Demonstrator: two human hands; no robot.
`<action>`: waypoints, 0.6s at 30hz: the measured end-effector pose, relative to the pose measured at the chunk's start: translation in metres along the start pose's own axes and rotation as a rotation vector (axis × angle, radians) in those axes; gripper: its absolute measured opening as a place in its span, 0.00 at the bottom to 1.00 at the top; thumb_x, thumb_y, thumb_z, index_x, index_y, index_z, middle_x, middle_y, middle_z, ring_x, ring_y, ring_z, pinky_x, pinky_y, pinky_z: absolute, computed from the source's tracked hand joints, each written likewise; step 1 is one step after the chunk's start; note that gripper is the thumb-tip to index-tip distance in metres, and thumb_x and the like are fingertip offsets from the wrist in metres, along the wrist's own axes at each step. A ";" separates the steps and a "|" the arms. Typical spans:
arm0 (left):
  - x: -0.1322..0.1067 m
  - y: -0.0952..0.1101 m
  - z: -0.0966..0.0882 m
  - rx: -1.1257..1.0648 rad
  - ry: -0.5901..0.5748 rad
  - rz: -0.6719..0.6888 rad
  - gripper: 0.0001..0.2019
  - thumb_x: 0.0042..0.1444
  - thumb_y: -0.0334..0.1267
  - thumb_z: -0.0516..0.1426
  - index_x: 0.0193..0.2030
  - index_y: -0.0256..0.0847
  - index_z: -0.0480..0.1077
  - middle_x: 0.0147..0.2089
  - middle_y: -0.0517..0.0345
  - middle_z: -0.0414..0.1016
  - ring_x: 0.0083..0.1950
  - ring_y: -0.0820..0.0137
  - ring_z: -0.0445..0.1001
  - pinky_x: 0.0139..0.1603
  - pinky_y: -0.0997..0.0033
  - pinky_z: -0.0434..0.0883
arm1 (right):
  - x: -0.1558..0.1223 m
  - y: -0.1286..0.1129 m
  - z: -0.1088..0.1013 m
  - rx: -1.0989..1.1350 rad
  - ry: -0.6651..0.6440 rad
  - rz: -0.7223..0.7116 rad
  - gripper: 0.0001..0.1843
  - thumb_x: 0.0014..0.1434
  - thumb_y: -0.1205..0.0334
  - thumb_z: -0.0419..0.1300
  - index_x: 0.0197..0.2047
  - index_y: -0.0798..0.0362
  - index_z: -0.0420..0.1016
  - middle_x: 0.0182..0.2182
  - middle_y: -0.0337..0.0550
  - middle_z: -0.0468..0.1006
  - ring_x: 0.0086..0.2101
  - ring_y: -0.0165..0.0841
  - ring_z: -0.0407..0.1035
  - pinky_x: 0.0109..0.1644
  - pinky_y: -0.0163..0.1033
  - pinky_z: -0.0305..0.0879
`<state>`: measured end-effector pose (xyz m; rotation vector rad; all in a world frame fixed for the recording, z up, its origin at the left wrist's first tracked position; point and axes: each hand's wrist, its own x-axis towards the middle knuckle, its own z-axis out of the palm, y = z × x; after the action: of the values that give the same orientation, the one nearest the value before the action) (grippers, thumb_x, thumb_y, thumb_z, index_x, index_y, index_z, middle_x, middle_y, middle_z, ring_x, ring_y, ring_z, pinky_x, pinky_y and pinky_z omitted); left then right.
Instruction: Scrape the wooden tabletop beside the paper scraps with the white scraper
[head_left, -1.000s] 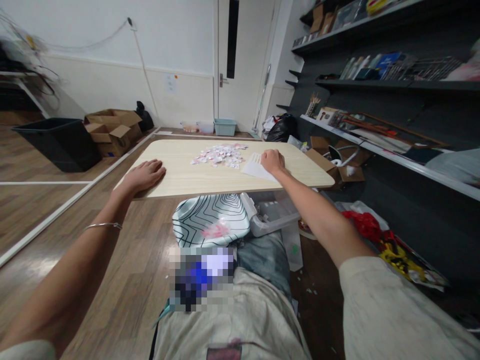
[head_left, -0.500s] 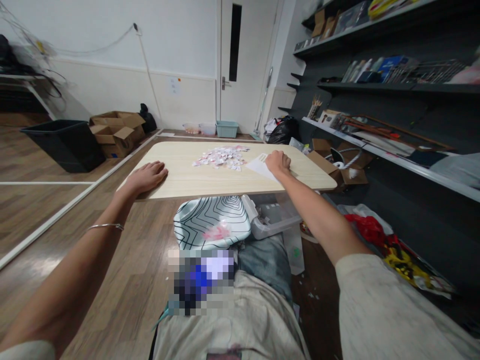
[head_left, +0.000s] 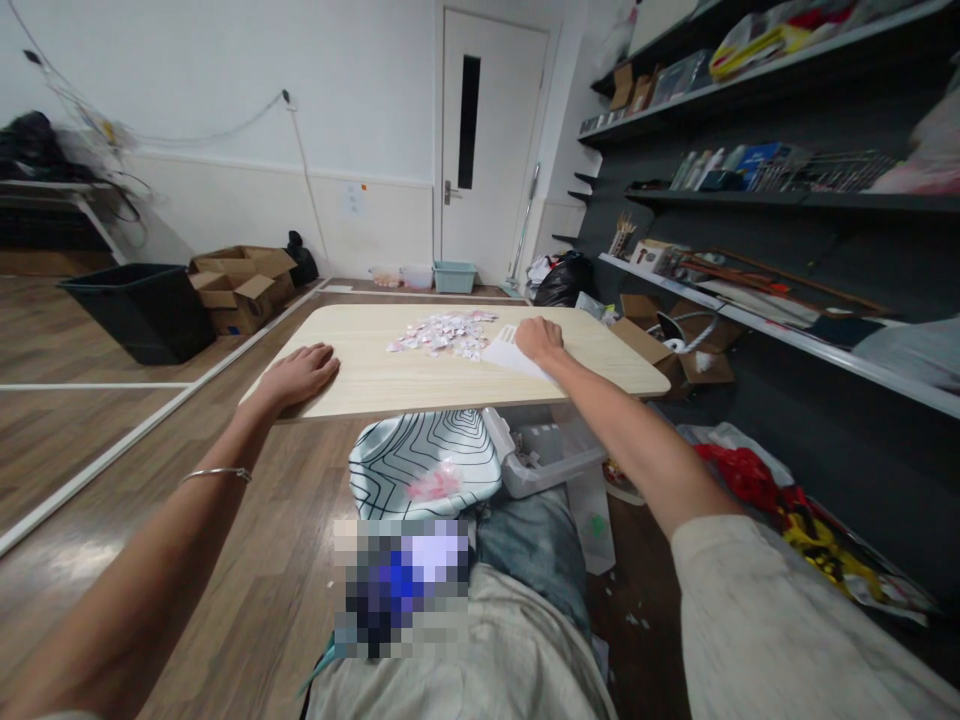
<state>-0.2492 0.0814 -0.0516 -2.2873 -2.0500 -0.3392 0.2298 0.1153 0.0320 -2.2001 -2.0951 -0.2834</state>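
My left hand [head_left: 301,374] lies palm down on the left end of the pale wooden tabletop [head_left: 360,385], fingers stretched out and holding nothing. Toward the right, my right hand [head_left: 538,340] is closed in a fist at the edge of a thin white flat piece with slots [head_left: 514,358]. The fist covers part of this piece, whose exact kind I cannot make out. Touching or just beside its left edge is a heap of small white and pinkish paper-like pieces [head_left: 442,335].
Below the table's near edge are a patterned tray [head_left: 382,455] with a pink bag [head_left: 439,482] and a clear plastic bin [head_left: 544,475]. A black bin [head_left: 142,315] and cardboard boxes [head_left: 240,285] stand left. Loaded shelves [head_left: 750,195] line the right wall.
My right fist and the white slotted piece have shifted slightly left, toward the heap. My left hand rests in the same place. The view has tipped up a little.
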 end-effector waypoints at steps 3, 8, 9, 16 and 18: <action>-0.001 0.001 -0.001 0.000 -0.004 0.003 0.39 0.72 0.56 0.39 0.77 0.34 0.69 0.81 0.40 0.67 0.81 0.50 0.66 0.79 0.53 0.63 | -0.004 -0.007 0.001 -0.011 0.030 -0.097 0.27 0.76 0.64 0.47 0.62 0.58 0.86 0.58 0.66 0.85 0.60 0.50 0.80 0.62 0.46 0.71; -0.002 0.001 -0.001 0.000 0.004 0.007 0.39 0.72 0.56 0.39 0.76 0.36 0.70 0.81 0.41 0.68 0.80 0.50 0.66 0.78 0.52 0.64 | -0.011 -0.022 0.002 -0.046 0.028 -0.391 0.24 0.76 0.60 0.50 0.57 0.54 0.88 0.57 0.59 0.86 0.59 0.46 0.81 0.61 0.42 0.70; -0.001 0.001 -0.001 0.001 0.005 0.008 0.38 0.72 0.56 0.39 0.76 0.36 0.71 0.81 0.41 0.68 0.80 0.50 0.67 0.78 0.52 0.64 | -0.012 -0.024 0.002 -0.047 0.029 -0.423 0.23 0.76 0.60 0.50 0.57 0.53 0.88 0.57 0.58 0.87 0.59 0.45 0.81 0.61 0.41 0.70; 0.000 0.000 -0.001 0.004 -0.004 0.023 0.37 0.73 0.55 0.40 0.74 0.37 0.72 0.80 0.41 0.70 0.79 0.50 0.68 0.77 0.52 0.64 | -0.011 -0.013 0.002 0.010 0.047 -0.154 0.27 0.76 0.62 0.47 0.62 0.55 0.86 0.59 0.64 0.85 0.60 0.48 0.80 0.63 0.45 0.71; 0.000 0.000 0.000 0.005 -0.006 0.013 0.36 0.73 0.55 0.40 0.75 0.37 0.71 0.80 0.42 0.69 0.79 0.51 0.67 0.77 0.53 0.64 | -0.010 -0.005 0.003 0.040 0.042 -0.041 0.28 0.75 0.64 0.47 0.63 0.57 0.86 0.59 0.67 0.84 0.61 0.50 0.80 0.62 0.46 0.71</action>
<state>-0.2488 0.0817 -0.0510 -2.3010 -2.0349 -0.3267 0.2242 0.1060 0.0264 -2.1132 -2.1069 -0.2861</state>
